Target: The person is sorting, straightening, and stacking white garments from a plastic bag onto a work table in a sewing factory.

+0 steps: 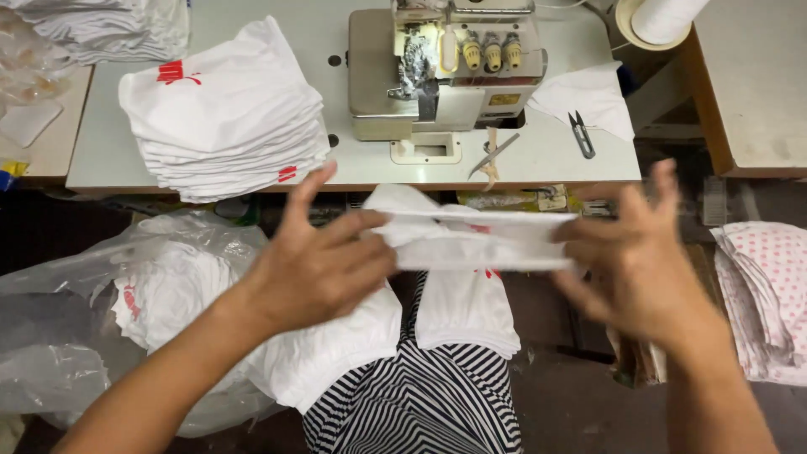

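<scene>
My left hand [324,265] and my right hand [635,256] hold a white fabric piece [479,240] stretched flat between them, just in front of the sewing table's near edge. Each hand pinches one end of it. Under the piece, more white fabric with small red marks [462,311] lies on my lap, over striped black-and-white clothing [420,403].
A sewing machine [441,71] stands on the pale table [109,160]. A stack of white pieces with red marks [227,118] sits at its left; tweezers [494,155], snips [580,134] and a white scrap [588,97] at its right. Plastic bag of white fabric [160,294] lower left; dotted fabric pile [765,286] right.
</scene>
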